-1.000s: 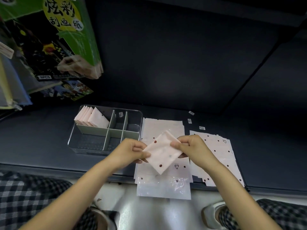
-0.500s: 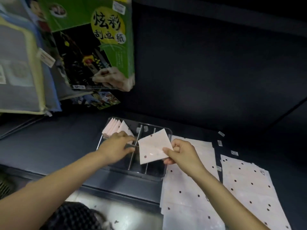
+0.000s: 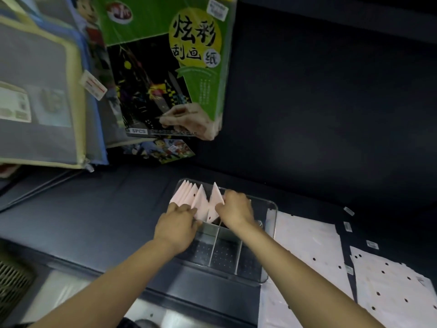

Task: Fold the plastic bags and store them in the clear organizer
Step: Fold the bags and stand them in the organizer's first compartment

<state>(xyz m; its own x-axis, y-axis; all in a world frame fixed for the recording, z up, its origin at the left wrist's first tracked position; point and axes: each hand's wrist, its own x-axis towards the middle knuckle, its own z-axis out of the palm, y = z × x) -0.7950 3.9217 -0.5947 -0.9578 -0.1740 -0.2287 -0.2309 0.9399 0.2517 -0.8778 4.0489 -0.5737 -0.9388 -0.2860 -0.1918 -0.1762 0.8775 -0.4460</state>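
Over the clear organizer, both hands work at the row of folded bags.

Near the front edge of the dark worktop sits the clear organizer (image 3: pixel 269 242), its far-left compartment holding folded plastic bags (image 3: pixel 186 196) standing on edge, fanned. The left hand (image 3: pixel 176 227) rests on the near side of the row, fingers fairly straight and pressing against the bags; its fingertips are partly hidden. The right hand (image 3: pixel 236 208) pinches one more folded bag (image 3: pixel 216 197) just beside the row, its lower part hidden behind the others. Flat dotted bags (image 3: pixel 312 245) lie in stacks towards the right edge, cut off by the frame. A green scratch-paper pack (image 3: pixel 170 67) leans at the back left; its small print is unreadable.
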